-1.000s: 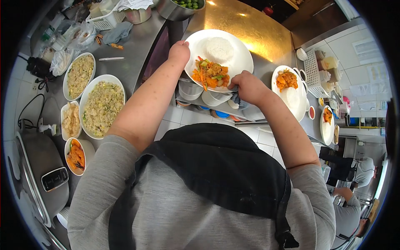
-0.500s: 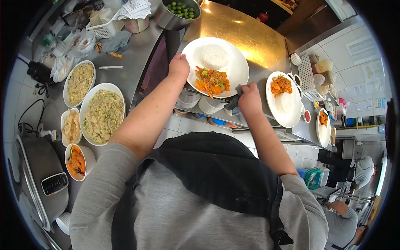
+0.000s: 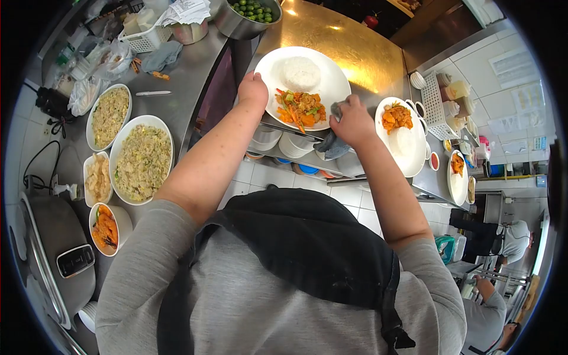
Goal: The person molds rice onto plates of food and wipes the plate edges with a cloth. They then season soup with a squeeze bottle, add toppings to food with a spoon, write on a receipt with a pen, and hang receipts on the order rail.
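Observation:
A white oval plate (image 3: 335,74) carries a mound of rice (image 3: 300,73) and orange stir-fried food with vegetables (image 3: 305,108). My left hand (image 3: 253,91) is closed on the plate's left rim, its fingers hidden beneath. At the plate's lower right edge my right hand (image 3: 353,121) grips a grey cloth (image 3: 333,145), which hangs down below the hand. Right of that hand, a second oval plate (image 3: 414,161) with rice and orange food rests on the steel counter.
Large bowls of fried rice (image 3: 143,158) and a bowl of orange food (image 3: 110,229) stand on the left counter. A pot of green fruit (image 3: 248,19) is at the top. White bowls (image 3: 294,145) sit on a lower shelf. Two other people (image 3: 516,242) are at far right.
Over the last second the plate has shifted slightly left. My right hand has moved up against its rim since the previous frame, and more of the cloth shows.

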Motion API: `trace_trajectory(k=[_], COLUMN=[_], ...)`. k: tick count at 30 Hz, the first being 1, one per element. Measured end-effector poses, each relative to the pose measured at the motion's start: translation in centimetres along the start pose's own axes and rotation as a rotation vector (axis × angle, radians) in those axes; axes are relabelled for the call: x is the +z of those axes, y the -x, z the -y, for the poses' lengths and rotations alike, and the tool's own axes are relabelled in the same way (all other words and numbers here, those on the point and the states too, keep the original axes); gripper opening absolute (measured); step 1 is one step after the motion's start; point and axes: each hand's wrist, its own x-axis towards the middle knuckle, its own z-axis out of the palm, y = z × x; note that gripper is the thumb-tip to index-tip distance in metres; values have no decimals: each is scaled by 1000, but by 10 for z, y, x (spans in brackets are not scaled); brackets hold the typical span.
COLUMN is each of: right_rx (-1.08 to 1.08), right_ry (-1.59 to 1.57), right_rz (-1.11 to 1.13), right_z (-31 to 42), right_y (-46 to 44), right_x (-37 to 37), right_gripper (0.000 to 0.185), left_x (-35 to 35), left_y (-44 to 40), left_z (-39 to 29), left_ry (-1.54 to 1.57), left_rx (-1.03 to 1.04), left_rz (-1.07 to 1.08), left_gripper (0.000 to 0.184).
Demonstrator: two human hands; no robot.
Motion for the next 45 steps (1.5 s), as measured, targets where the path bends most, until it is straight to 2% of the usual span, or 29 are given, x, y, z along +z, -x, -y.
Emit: trace_trajectory(k=[5,9,12,15,17,18,20,21,23,24,25,27,28,29,31,33,39,41,43,45], right_rx=[-53,-70,-43,-22,28,32,33,32,635,681,674,809,767,764,784,798,914,881,880,914], right_ry=[142,254,250,100,-98,-99,-424,-421,-1502,-1652,-1650,-1602,-1719,-1723,-1750,-1758,-1764,-2023,-2013,-1716], right_rz=[278,269,351,297,306,304,160,148,346,234,233,-156,-286,-288,-497,-519,-327,-335,-273,65], right_z=[11,26,35,33,33,31,20,14,-1,-12,-20,-21,-16,-8,7,21,8,-11,-9,-2], right_y=[-1,8,13,18,18,20,23,27,34,33,30,24,20,18,13,15,26,35,47,56], right_x=[-14,-19,-22,-14,-12,-9,0,2,7,9,16,19,31,43,63,58,61,71,53,36], right_gripper=[21,22,24,27,31,31,37,37,43,42,42,39,37,37,36,36,30,27,20,15], left_x=[0,4,3,-1,0,0,2,2,-3,-4,-5,-6,-6,-4,-4,-5,5,-1,-7,-21], left_y=[3,-1,2,10,12,12,9,8,12,15,15,16,17,16,19,25,28,31,20,7], left_z=[-4,-2,-6,-15,-15,-16,-8,-11,-14,-16,-18,-15,-13,-13,-15,-17,0,6,18,39], left_ry=[3,52,12,23,42,63,41,23,-24,-77,-72,-24,-27,-34,-41,-58,72,95,125,315], left_rx=[1,-45,-35,-73,-82,-88,-66,-47,-21,-10,-7,-41,-38,-39,-36,-38,-69,-52,-33,18], left_rz=[-9,-37,-32,-13,-12,-12,-27,-49,-36,-26,-30,8,8,-3,-18,-38,-105,-66,-34,240], left_gripper=[35,34,35,35,35,35,34,34,34,34,34,36,36,36,36,36,35,36,38,44])
